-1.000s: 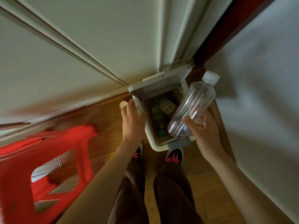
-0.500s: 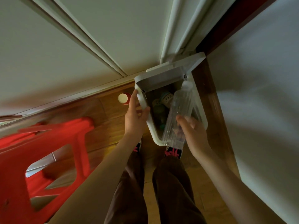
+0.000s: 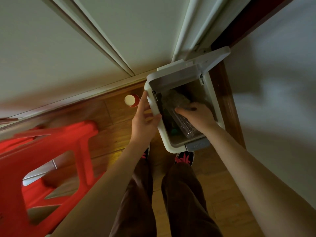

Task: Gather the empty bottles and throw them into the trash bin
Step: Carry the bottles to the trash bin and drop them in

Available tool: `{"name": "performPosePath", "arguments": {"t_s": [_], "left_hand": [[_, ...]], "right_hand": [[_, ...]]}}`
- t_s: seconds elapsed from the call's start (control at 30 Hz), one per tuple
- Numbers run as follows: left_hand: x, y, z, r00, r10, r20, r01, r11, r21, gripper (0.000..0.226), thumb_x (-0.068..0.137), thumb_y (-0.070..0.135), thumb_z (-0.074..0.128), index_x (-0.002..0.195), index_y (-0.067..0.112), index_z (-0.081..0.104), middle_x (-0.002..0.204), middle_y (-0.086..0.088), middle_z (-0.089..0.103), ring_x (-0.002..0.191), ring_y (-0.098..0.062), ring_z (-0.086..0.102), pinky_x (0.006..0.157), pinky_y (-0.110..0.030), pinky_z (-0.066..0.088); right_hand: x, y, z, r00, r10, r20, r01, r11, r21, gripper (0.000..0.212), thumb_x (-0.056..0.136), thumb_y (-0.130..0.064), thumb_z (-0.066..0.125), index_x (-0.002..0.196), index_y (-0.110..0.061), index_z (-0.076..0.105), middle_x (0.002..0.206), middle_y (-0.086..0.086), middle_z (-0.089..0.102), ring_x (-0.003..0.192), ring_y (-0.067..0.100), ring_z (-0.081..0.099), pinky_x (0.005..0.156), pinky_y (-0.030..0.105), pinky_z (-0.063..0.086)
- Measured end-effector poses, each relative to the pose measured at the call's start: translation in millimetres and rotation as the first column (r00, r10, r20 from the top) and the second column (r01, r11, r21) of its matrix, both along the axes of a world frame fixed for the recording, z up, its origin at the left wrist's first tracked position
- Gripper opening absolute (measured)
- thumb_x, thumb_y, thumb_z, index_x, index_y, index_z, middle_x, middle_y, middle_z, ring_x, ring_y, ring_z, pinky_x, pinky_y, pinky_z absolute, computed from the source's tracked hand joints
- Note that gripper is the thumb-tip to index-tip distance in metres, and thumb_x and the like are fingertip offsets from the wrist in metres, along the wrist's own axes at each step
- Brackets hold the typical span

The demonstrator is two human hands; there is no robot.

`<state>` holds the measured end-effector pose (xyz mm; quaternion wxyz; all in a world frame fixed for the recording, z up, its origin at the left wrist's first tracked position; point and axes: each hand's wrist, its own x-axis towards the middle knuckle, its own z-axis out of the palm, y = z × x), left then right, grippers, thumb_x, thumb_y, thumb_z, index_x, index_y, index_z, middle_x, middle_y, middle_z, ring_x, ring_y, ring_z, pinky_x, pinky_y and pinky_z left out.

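Right hand (image 3: pixel 196 115) is down inside the trash bin (image 3: pixel 172 147) now, fingers wrapped around the clear bottle (image 3: pixel 183 124), which a second ago was up above the rim with its cap pointing away. It has gone in neck first, and its base lies just under the wrist, near the bin's front wall. By my reading the drop is all but made; only the letting go is left. Left hand (image 3: pixel 144 120) is clamped on the bin's near-side rim, thumb inside and fingers outside, steadying it as before, with the lid (image 3: pixel 193 67) standing open beyond both hands.

The count: one bottle in the grip, and at least one more bottle-like shape (image 3: pixel 176 98) lying deeper, just past the fingertips (too dim to count surely). One red cup (image 3: pixel 131 100) on the floor beyond the left hand, one red stool (image 3: pixel 51 151) well off to its outer side.
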<state>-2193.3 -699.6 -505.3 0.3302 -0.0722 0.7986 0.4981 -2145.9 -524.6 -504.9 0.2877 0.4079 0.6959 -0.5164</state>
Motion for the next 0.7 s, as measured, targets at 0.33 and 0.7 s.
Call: {"name": "performPosePath", "arguments": {"t_s": [0.33, 0.7], "left_hand": [[8, -4, -8, 0.996, 0.082, -0.032, -0.081, 0.996, 0.025, 0.076, 0.085, 0.006, 0.067, 0.148, 0.030, 0.033, 0.122, 0.006, 0.062, 0.100, -0.011, 0.066, 0.084, -0.023, 0.057], [8, -9, 4, 1.000, -0.004, 0.009, 0.004, 1.000, -0.030, 0.059, 0.090, 0.017, 0.063, 0.143, 0.030, 0.038, 0.122, 0.008, 0.060, 0.100, -0.003, 0.062, 0.074, -0.013, 0.054]], "right_hand": [[-3, -23, -56, 0.992, -0.092, -0.091, 0.101, 0.989, 0.111, 0.051, 0.082, -0.046, 0.066, 0.124, -0.019, 0.059, 0.107, -0.004, 0.062, 0.091, 0.013, 0.057, 0.073, 0.022, 0.043], [6, -28, -30, 0.940, -0.116, -0.321, 0.189, 0.961, 0.204, 0.028, 0.096, -0.022, 0.054, 0.121, -0.011, 0.062, 0.107, -0.002, 0.063, 0.098, 0.010, 0.059, 0.085, 0.021, 0.048]]}}
